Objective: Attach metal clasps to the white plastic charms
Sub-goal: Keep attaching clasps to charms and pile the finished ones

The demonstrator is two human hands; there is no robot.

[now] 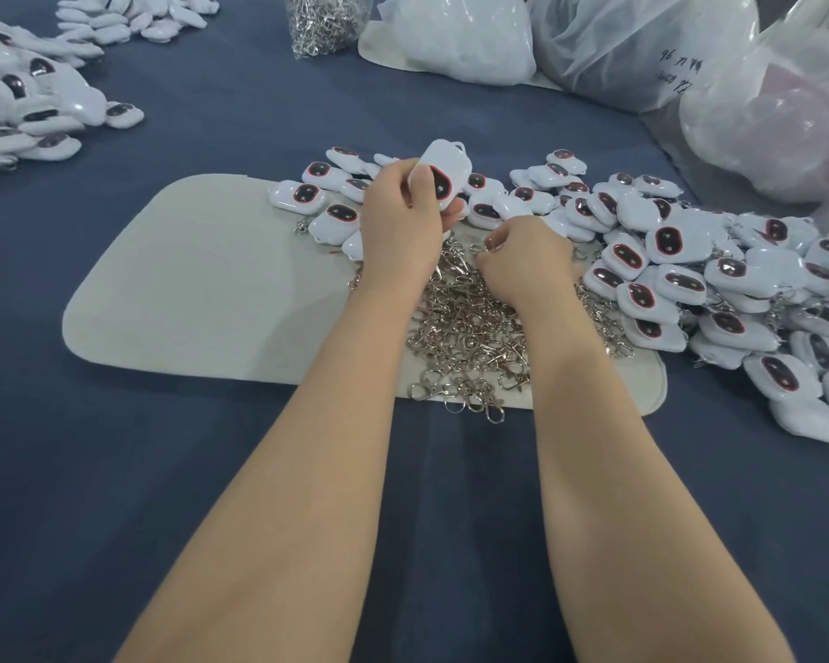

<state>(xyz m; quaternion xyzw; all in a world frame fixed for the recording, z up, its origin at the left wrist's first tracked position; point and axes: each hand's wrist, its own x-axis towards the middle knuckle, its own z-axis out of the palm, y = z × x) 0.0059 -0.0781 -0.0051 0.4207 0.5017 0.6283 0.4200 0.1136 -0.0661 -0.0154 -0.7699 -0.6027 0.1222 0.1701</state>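
Note:
My left hand point(400, 212) grips a white plastic charm point(446, 172) with a dark red-rimmed oval, held up above the mat with its loop pointing away. My right hand point(522, 258) is low over the pile of silver metal clasps point(470, 327), fingers curled and pinching a clasp at the pile's far end. More white charms point(666, 260) lie heaped to the right and behind both hands. Both forearms cover part of the clasp pile.
A beige mat point(202, 289) lies on the blue cloth table point(164, 471). Another charm heap point(30, 102) sits far left. A clear bag of clasps point(324, 21) and several plastic bags point(642, 50) stand at the back and right.

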